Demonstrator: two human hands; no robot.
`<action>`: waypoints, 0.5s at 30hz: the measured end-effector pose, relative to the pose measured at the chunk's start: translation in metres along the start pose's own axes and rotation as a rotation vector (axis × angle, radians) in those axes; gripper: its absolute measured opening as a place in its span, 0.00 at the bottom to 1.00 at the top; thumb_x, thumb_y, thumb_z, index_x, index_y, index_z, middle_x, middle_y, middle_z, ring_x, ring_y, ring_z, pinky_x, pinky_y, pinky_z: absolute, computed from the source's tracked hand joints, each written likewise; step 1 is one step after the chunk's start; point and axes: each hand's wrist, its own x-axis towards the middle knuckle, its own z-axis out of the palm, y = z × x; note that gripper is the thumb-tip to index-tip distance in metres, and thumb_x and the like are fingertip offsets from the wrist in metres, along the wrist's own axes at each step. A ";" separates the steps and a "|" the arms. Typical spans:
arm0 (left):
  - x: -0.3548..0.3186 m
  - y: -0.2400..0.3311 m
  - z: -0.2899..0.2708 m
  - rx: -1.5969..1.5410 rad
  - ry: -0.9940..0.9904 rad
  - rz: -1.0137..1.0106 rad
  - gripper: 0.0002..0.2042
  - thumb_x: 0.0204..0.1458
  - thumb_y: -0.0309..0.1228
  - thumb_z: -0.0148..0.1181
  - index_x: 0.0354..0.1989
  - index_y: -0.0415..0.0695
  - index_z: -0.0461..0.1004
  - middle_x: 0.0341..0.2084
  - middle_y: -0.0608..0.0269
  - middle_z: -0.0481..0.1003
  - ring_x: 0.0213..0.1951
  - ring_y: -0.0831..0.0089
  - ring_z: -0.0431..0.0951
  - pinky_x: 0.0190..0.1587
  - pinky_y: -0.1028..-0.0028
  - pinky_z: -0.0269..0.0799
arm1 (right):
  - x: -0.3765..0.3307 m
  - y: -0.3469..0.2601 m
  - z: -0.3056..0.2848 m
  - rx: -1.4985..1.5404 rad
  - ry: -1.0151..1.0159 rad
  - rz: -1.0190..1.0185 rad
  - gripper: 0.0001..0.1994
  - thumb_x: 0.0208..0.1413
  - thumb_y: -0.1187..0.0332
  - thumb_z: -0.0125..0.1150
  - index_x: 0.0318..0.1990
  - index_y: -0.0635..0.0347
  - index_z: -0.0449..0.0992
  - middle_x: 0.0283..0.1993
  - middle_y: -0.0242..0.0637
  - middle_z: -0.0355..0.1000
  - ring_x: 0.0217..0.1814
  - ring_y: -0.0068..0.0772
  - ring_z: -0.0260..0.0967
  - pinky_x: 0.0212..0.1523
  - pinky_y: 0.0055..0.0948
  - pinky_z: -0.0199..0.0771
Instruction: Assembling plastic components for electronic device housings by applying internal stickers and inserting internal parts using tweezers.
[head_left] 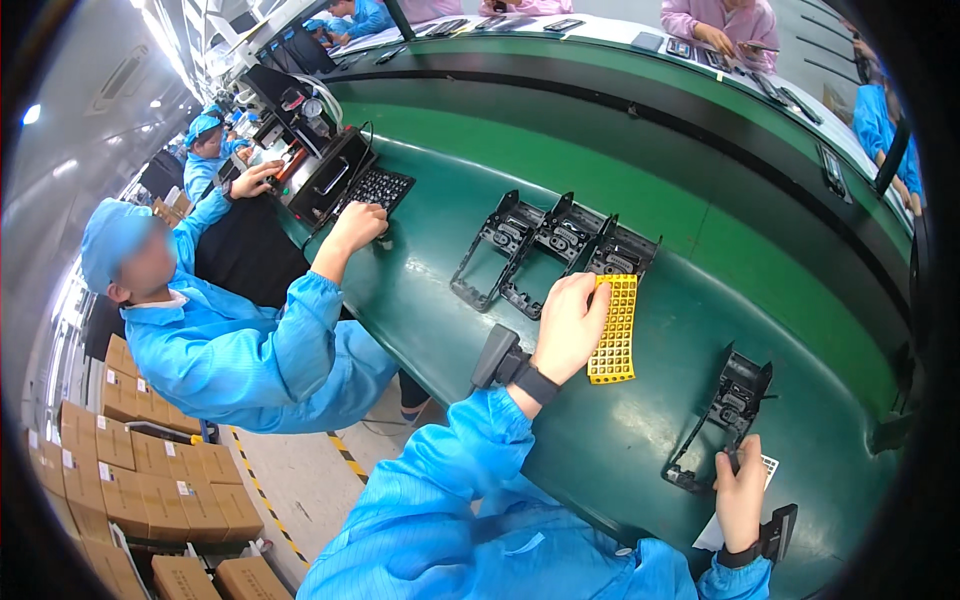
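Apparently, three black frames [565, 236] are lined up on the green bench [620, 450] and a fourth frame [738, 396] is set apart at the right, with no yellow sheet seen laid over any. The yellow perforated sheet [614, 335] is pinched along its upper left edge by the left hand [568, 320], just before the row; the fourth frame's near end is met by the right hand [738, 497], its fingers curled, though whether anything is gripped cannot be told.
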 end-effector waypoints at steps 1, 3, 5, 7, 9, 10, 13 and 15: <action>-0.002 0.001 -0.002 0.037 0.066 0.123 0.08 0.55 0.28 0.52 0.31 0.34 0.71 0.29 0.50 0.74 0.34 0.56 0.73 0.39 0.66 0.69 | -0.001 -0.003 -0.002 0.026 -0.053 0.068 0.08 0.53 0.82 0.52 0.38 0.63 0.61 0.24 0.30 0.60 0.22 0.17 0.57 0.20 0.21 0.55; -0.011 0.009 -0.006 0.076 0.131 0.245 0.07 0.54 0.26 0.52 0.32 0.35 0.73 0.35 0.50 0.76 0.42 0.54 0.74 0.46 0.63 0.68 | 0.001 0.003 -0.011 0.089 0.007 0.012 0.08 0.53 0.81 0.51 0.38 0.63 0.62 0.25 0.27 0.60 0.24 0.16 0.57 0.22 0.20 0.55; -0.024 0.031 -0.011 0.016 0.101 0.245 0.06 0.54 0.25 0.52 0.33 0.35 0.73 0.34 0.50 0.75 0.40 0.56 0.74 0.44 0.65 0.69 | 0.000 0.012 -0.019 0.264 0.146 -0.025 0.06 0.55 0.78 0.48 0.40 0.61 0.65 0.28 0.22 0.59 0.26 0.12 0.53 0.24 0.15 0.51; -0.038 0.054 -0.012 -0.183 -0.086 0.118 0.06 0.56 0.25 0.51 0.34 0.34 0.72 0.31 0.52 0.73 0.36 0.63 0.73 0.40 0.69 0.69 | -0.001 0.021 -0.039 0.429 0.170 0.020 0.02 0.61 0.72 0.47 0.38 0.58 0.67 0.26 0.20 0.55 0.24 0.09 0.47 0.23 0.14 0.46; -0.055 0.070 -0.003 -0.481 -0.258 -0.024 0.07 0.58 0.26 0.51 0.32 0.34 0.69 0.24 0.59 0.66 0.27 0.76 0.66 0.30 0.75 0.65 | 0.006 0.040 -0.057 0.535 0.262 0.033 0.06 0.63 0.65 0.49 0.36 0.55 0.68 0.24 0.17 0.52 0.22 0.07 0.45 0.21 0.13 0.41; -0.060 0.081 0.003 -0.519 -0.332 -0.002 0.08 0.58 0.26 0.52 0.28 0.35 0.65 0.20 0.61 0.62 0.24 0.78 0.60 0.25 0.73 0.60 | 0.009 0.050 -0.065 0.565 0.351 0.065 0.08 0.64 0.61 0.50 0.36 0.53 0.68 0.22 0.15 0.51 0.21 0.06 0.43 0.20 0.12 0.37; -0.080 0.106 0.032 -0.661 -0.356 0.124 0.09 0.58 0.26 0.51 0.27 0.38 0.62 0.17 0.54 0.59 0.19 0.64 0.59 0.23 0.69 0.58 | 0.037 0.112 -0.088 0.551 0.623 0.084 0.10 0.65 0.57 0.49 0.36 0.50 0.70 0.21 0.14 0.50 0.20 0.04 0.41 0.18 0.12 0.34; -0.093 0.105 0.054 -0.692 -0.411 0.141 0.07 0.57 0.25 0.51 0.29 0.37 0.63 0.18 0.52 0.63 0.21 0.56 0.65 0.24 0.65 0.61 | 0.048 0.143 -0.094 0.471 0.797 0.102 0.09 0.64 0.58 0.51 0.38 0.50 0.72 0.22 0.14 0.54 0.20 0.03 0.43 0.18 0.11 0.35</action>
